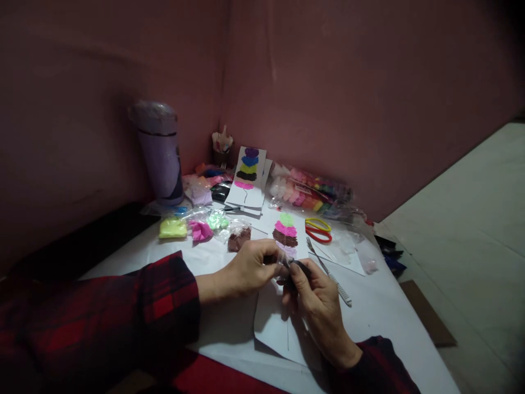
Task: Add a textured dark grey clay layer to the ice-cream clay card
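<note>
Between my two hands is a small plastic packet (pixel 302 269) with something black in it, above a white sheet of paper (pixel 274 328). My left hand (pixel 256 265) pinches the packet's see-through plastic edge. The black part is gripped by my right hand (pixel 315 298), thumb on top; its exact shape is partly hidden by the fingers. Just beyond my hands, green, pink, brown and lilac bands make a stacked shape on a card (pixel 286 232). A fork (pixel 330 273) with a pale ridged handle lies right of it. Scissors (pixel 319 230) with yellow and red handles rest behind the fork.
Packets of yellow (pixel 173 228), pink (pixel 200 230), green (pixel 217 220) and brown (pixel 239 236) soft material lie left. Behind stand a purple tumbler (pixel 159 153) and a second banded card (pixel 247 175). Bagged multicoloured packs (pixel 311 189) lie by the wall. The table's right edge drops to the floor.
</note>
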### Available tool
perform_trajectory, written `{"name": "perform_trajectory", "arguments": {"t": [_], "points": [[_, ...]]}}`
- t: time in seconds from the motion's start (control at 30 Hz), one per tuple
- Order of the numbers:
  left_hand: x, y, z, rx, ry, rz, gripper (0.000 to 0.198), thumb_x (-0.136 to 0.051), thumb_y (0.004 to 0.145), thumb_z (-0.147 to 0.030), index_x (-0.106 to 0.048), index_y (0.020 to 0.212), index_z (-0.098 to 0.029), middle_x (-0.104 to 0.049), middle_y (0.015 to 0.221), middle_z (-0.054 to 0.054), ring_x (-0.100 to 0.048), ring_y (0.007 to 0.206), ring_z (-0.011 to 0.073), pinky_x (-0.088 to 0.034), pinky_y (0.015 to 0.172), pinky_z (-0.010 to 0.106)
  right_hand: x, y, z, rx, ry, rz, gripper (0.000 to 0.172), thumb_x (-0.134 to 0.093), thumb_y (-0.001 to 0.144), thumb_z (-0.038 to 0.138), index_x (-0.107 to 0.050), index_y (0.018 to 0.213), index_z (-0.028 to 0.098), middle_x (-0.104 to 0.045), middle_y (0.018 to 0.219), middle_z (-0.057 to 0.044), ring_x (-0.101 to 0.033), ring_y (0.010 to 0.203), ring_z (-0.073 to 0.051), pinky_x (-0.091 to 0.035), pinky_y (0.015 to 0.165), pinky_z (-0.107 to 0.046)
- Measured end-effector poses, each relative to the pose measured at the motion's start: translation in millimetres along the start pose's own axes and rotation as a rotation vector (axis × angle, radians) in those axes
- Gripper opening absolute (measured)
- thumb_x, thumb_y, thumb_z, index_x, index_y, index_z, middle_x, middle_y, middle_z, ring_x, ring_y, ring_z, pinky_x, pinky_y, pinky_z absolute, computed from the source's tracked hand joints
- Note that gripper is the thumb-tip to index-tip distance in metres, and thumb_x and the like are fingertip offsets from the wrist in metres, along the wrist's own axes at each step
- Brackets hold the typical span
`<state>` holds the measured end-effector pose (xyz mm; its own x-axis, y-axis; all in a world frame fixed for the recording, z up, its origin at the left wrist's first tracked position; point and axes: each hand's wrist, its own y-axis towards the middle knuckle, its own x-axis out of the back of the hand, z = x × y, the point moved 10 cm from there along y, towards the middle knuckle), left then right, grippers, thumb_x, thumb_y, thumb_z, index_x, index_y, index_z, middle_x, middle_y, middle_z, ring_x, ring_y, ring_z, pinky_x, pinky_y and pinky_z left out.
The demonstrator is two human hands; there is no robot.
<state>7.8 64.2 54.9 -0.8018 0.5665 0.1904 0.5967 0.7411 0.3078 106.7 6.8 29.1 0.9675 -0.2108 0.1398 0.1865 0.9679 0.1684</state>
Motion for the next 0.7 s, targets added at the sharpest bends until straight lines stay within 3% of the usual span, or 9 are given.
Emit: {"name": "perform_trajectory", "arguments": {"t": [0.13,0.23,0.37,0.5,0.7], "points": [[-1.3,0.5,-3.0,-0.028,0.115,0.008,0.016,-0.062,0.075,-0.014,-0.052,0.063,-0.015,-0.053,0.063,-0.001,-0.047,0.061,0.0098,-0.037,0.057,0.021,1.9,0.8,1.3,0.004,-0.021,-0.032,0.032,-0.057,0.09,0.047,-0.055,0.075,0.019,-0.054,0.045,0.005,-0.045,0.033,-0.007,-0.038,0.031,-0.017],[-1.7,1.5,3.3,0.027,0.038,0.015,0.019,-0.061,0.078,-0.021,-0.05,0.064,-0.015,-0.048,0.061,-0.003,-0.044,0.058,0.0095,-0.035,0.054,0.022,6.7,2.1,1.9,0.018,-0.02,-0.068,0.031,-0.058,0.09,0.046,-0.054,0.074,0.019,-0.054,0.046,0.005,-0.046,0.034,-0.007,-0.038,0.032,-0.017],[-1.5,2.0,13.7,0.118,-0.16,0.018,0.015,-0.059,0.08,-0.028,-0.055,0.073,-0.014,-0.053,0.065,-0.002,-0.047,0.056,0.0101,-0.039,0.052,0.023,9.5,3.8,1.5,0.022,-0.028,-0.074,0.032,-0.057,0.091,0.046,-0.054,0.074,0.019,-0.055,0.046,0.005,-0.045,0.035,-0.008,-0.036,0.034,-0.018],[5.0,2.8,9.7,0.086,-0.16,-0.029,0.012,-0.063,0.076,-0.023,-0.063,0.075,-0.012,-0.059,0.07,0.001,-0.053,0.066,0.0113,-0.042,0.062,0.024,11.0,3.9,3.0,0.039,-0.052,-0.077,0.03,-0.055,0.092,0.044,-0.054,0.075,0.019,-0.055,0.047,0.004,-0.045,0.036,-0.008,-0.036,0.036,-0.019],[0.7,1.7,8.9,0.09,-0.17,-0.003,0.018,-0.071,0.071,-0.027,-0.062,0.068,-0.012,-0.057,0.068,0.0,-0.052,0.065,0.0113,-0.041,0.061,0.024,8.0,1.6,10.6,0.175,-0.205,-0.037,0.026,-0.052,0.094,0.037,-0.054,0.074,0.02,-0.053,0.055,0.003,-0.048,0.047,-0.01,-0.039,0.043,-0.021]]}}
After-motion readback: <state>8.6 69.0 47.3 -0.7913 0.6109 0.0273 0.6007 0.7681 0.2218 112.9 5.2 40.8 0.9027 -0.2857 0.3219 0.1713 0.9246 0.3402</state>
